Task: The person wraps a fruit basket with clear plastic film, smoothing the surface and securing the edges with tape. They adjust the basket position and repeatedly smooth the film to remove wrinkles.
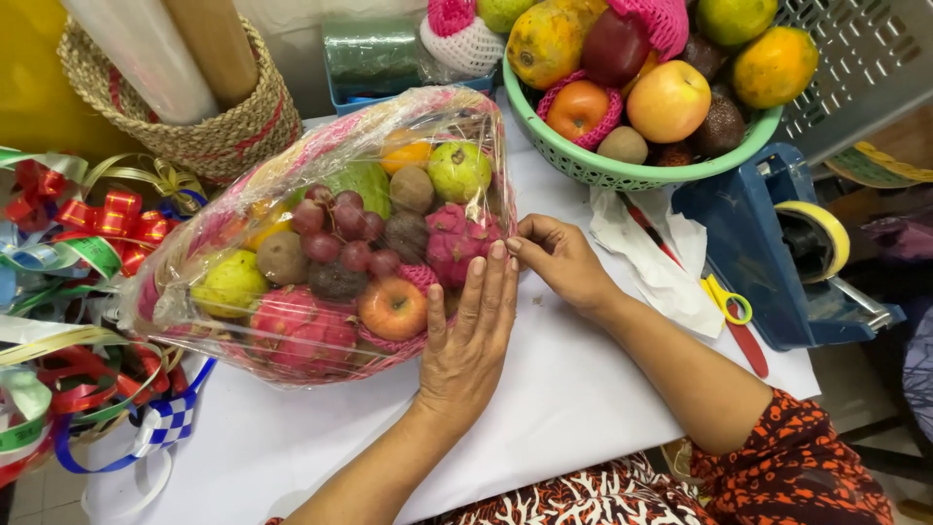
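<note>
The fruit basket is wrapped in clear plastic film, so its own wall hardly shows, and glare blurs the fruit at its far end. The left hand lies flat against the wrap and hides the basket's near corner; the right hand has its fingertips tucked against the wrap, so whether they pinch anything cannot be told. Right of the basket, the green bowl is cut off by the top edge. The scissors lie partly under white paper. Left of the basket, the ribbons run off the frame.
</note>
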